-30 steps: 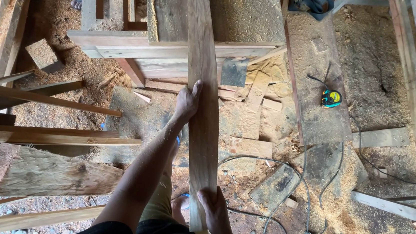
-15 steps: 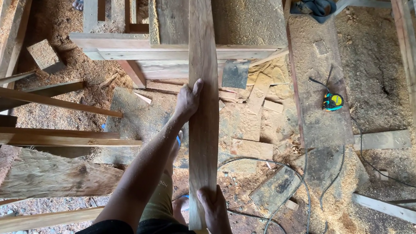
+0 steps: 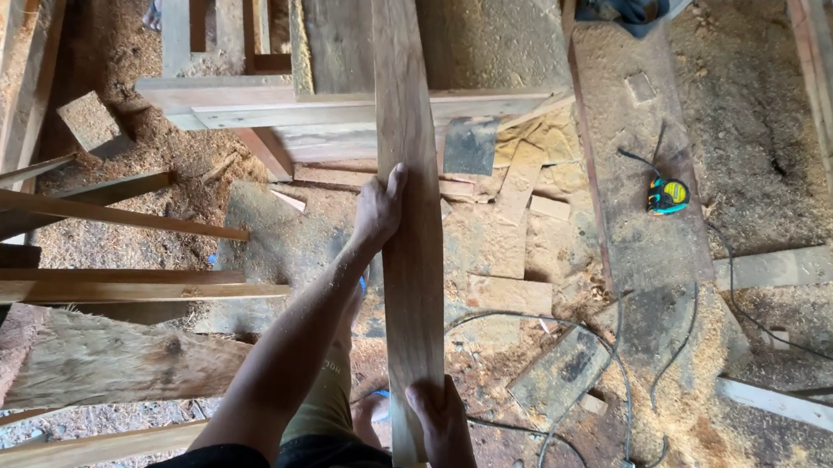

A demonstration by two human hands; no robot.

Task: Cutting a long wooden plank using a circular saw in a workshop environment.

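While both hands grip it, long plank running away lengthwise (slightly tilted), left hand midway, right hand near end.

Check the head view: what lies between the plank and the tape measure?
Head view: between the plank and the tape measure lie flat wood offcuts on sawdust, then a dusty dark board.
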